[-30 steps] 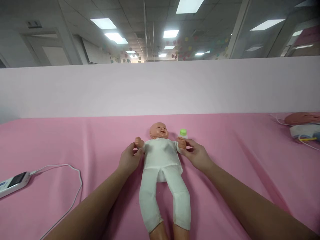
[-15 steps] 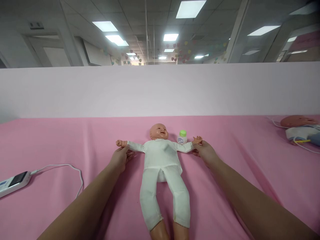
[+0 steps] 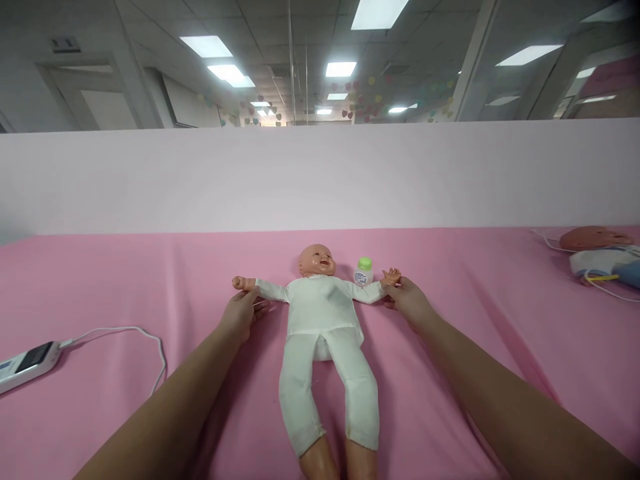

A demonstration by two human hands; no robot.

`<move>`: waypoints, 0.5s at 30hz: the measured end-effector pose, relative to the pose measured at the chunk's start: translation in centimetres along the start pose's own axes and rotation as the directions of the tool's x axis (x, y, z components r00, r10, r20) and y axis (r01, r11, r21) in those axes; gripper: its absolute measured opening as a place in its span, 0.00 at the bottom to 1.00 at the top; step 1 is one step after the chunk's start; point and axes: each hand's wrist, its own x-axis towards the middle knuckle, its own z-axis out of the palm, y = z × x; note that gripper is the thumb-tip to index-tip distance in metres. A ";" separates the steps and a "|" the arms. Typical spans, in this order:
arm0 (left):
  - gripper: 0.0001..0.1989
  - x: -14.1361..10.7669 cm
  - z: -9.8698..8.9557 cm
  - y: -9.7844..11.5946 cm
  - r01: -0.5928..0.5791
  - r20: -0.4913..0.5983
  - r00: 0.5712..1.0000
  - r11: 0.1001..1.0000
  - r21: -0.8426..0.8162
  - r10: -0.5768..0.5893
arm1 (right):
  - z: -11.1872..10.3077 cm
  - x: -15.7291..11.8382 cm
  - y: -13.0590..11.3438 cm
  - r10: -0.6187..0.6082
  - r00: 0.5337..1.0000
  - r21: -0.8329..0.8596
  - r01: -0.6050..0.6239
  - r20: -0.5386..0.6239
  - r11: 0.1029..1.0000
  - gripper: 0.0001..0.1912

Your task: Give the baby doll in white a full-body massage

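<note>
A baby doll [image 3: 325, 307] with a white cloth body lies on its back on the pink sheet [image 3: 150, 287], arms spread and head toward the far wall. My left hand [image 3: 243, 315] is closed around the doll's arm near the wrist, on the left side of the view. At the other side, my right hand [image 3: 407, 303] pinches the opposite arm by its wrist. Both fists of the doll stick out beyond my fingers. Close to the doll's head stands a small clear jar with a green lid [image 3: 364, 272], partly behind the outstretched arm.
On the left lies a white handheld device with a dark screen [image 3: 31, 363] and a white cable [image 3: 125, 328]. A second doll [image 3: 597, 239] in white and blue lies far right with a thin tube. A white low wall [image 3: 320, 177] borders the back, glass above it.
The view has tilted very slightly, so everything sits a little higher. Both hands keep their hold on the doll's arms, with little visible movement.
</note>
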 end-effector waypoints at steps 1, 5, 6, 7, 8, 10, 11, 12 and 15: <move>0.10 -0.1 -0.1 0.0 -0.007 0.005 1.000 1.000 0.005 0.007 | 0.1 -0.1 -0.1 -0.001 1.000 0.023 0.001 0.004 1.000 0.25; 0.15 -0.6 -0.3 -0.2 -0.137 0.048 0.990 0.978 0.159 0.130 | 0.6 -0.9 -0.7 -0.090 0.996 0.006 0.090 0.022 0.996 0.29; 0.16 -0.9 -0.3 -0.2 -0.193 0.068 0.981 0.955 0.227 0.182 | 0.8 -1.2 -1.0 -0.128 0.991 -0.041 0.129 0.024 0.991 0.29; 0.17 -1.3 -0.2 -0.2 -0.251 0.092 0.968 0.921 0.299 0.234 | 1.0 -1.7 -1.2 -0.167 0.986 -0.099 0.168 0.023 0.981 0.28; 0.17 -1.7 -0.1 -0.2 -0.308 0.117 0.951 0.878 0.366 0.285 | 1.2 -2.1 -1.5 -0.204 0.979 -0.156 0.205 0.027 0.966 0.28; 0.15 -2.6 0.4 -0.2 -0.416 0.183 0.909 0.778 0.471 0.376 | 1.7 -3.2 -2.1 -0.274 0.961 -0.245 0.277 0.048 0.929 0.27; 0.14 -3.0 0.7 -0.2 -0.468 0.225 0.882 0.723 0.508 0.413 | 1.9 -3.7 -2.4 -0.309 0.948 -0.273 0.317 0.076 0.908 0.27; 0.13 -3.4 0.9 -0.3 -0.518 0.269 0.853 0.672 0.529 0.446 | 2.2 -4.2 -2.7 -0.344 0.932 -0.288 0.363 0.115 0.886 0.27; 0.17 -4.2 1.6 -0.7 -0.632 0.382 0.773 0.570 0.525 0.506 | 3.2 -5.5 -3.1 -0.473 0.835 -0.301 0.544 0.281 0.783 0.24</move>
